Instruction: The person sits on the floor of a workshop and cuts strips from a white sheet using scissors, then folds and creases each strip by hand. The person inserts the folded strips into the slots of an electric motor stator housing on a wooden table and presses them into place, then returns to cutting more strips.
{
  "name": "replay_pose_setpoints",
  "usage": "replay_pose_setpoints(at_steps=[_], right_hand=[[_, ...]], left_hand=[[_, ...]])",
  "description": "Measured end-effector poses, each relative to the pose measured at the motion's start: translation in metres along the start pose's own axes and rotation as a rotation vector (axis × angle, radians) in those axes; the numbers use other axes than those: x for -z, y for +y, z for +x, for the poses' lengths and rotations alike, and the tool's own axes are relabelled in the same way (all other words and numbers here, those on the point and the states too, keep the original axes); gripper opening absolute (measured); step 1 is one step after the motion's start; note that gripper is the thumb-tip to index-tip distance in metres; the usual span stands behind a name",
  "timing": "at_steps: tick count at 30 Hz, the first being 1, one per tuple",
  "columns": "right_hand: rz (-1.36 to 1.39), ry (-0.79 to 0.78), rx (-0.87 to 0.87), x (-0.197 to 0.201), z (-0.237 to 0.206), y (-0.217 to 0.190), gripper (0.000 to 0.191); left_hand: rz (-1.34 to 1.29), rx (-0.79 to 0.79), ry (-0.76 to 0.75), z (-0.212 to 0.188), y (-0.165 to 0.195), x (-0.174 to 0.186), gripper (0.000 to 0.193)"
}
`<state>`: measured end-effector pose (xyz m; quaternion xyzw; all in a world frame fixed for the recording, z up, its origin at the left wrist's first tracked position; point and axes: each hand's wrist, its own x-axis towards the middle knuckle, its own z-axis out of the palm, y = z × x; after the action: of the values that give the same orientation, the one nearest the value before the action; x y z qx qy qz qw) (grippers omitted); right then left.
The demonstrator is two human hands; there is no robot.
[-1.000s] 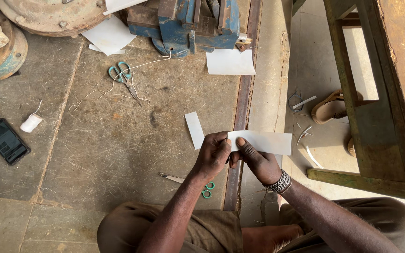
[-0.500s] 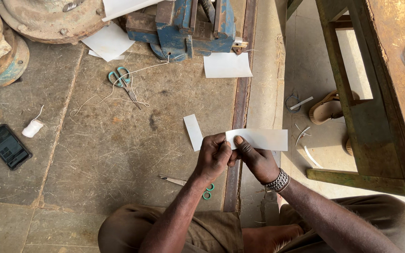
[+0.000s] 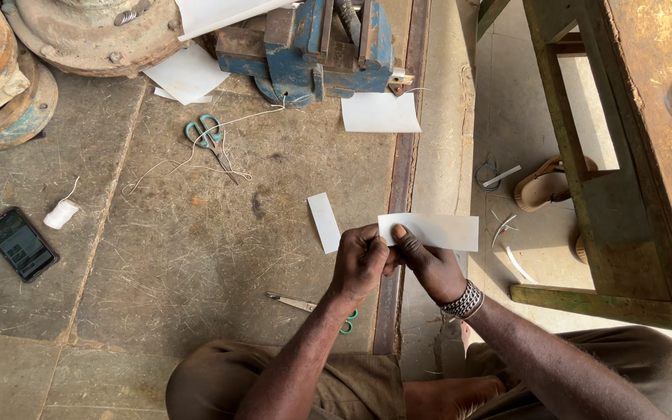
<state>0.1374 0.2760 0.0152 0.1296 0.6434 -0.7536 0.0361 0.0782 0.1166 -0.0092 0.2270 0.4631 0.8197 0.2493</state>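
Both my hands hold a white paper strip flat above the concrete floor. My left hand pinches its left end, and my right hand, with a beaded metal bracelet at the wrist, presses a thumb on it beside the left hand. A smaller white paper strip lies on the floor just left of my hands. Green-handled scissors lie under my left forearm, partly hidden.
A blue vise stands at the top with white sheets around it. Teal scissors with string, a thread spool and a black phone lie to the left. A green wooden bench frame and a sandal are on the right.
My hands and the strip stay almost in the same place; the view has shifted slightly, and my right thumb has slid a little along the paper.
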Motion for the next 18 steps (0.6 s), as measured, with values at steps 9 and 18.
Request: replay_pose_setpoints(at_steps=[9,18], right_hand=[[-1.073,-0.325,0.408,0.011,0.017,0.001,0.019],[-0.374,0.004,0.235,0.024,0.021,-0.047,0.018]], left_hand=[[0.761,-0.332,-0.053,0.013,0.051,0.016,0.033],[0.349,0.076,0.468,0.014,0.051,0.048,0.01]])
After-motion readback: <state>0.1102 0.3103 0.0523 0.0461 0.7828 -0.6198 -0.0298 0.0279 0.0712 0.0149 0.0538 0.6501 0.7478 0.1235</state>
